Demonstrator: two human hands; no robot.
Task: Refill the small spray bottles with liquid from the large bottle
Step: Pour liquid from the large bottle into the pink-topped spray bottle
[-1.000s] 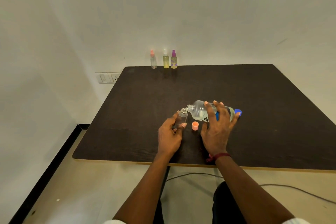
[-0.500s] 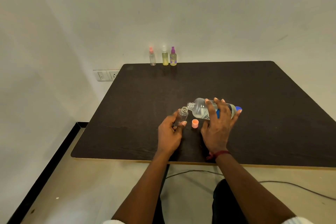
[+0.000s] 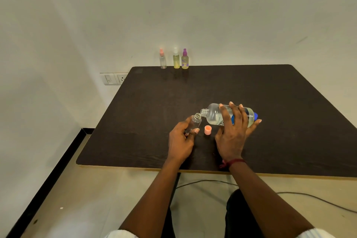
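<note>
Over the bench, the right hand grips the large bottle, tipped almost flat. Its long axis runs left-right, mouth pointing left, just at the open neck of the small spray bottle gripped by the left hand.

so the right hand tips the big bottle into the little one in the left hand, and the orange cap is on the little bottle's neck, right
One slip: the head view shows the orange cap off, sitting on the table between the hands, and the little bottle has a bare neck. The right hand does tip the big bottle into the little one in the left hand.
</note>
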